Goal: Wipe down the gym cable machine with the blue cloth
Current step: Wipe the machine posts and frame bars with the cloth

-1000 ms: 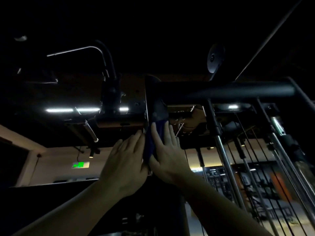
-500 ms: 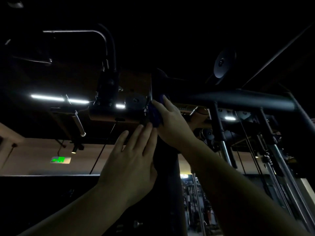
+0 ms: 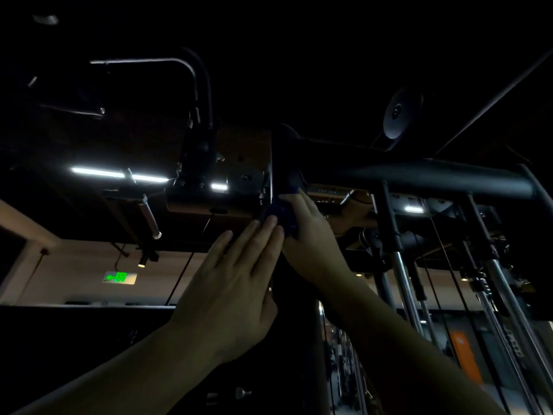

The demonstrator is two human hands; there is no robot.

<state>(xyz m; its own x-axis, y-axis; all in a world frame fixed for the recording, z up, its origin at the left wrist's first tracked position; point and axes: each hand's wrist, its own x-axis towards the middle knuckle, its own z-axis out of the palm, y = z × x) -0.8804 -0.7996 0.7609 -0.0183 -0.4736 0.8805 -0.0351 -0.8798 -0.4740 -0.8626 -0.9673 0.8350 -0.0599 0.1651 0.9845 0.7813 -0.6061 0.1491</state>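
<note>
The blue cloth [image 3: 282, 215] is clamped to the cable machine upright [image 3: 280, 158] by curled fingers of the right hand [image 3: 311, 238], the left hand [image 3: 233, 292] laid flat, fingers together; it could be dropped if that overhead grip slackens.

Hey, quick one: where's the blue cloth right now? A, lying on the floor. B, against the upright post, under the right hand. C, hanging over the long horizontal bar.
B: the right hand holds the blue cloth against the upright post, just below the crossbar.
</note>
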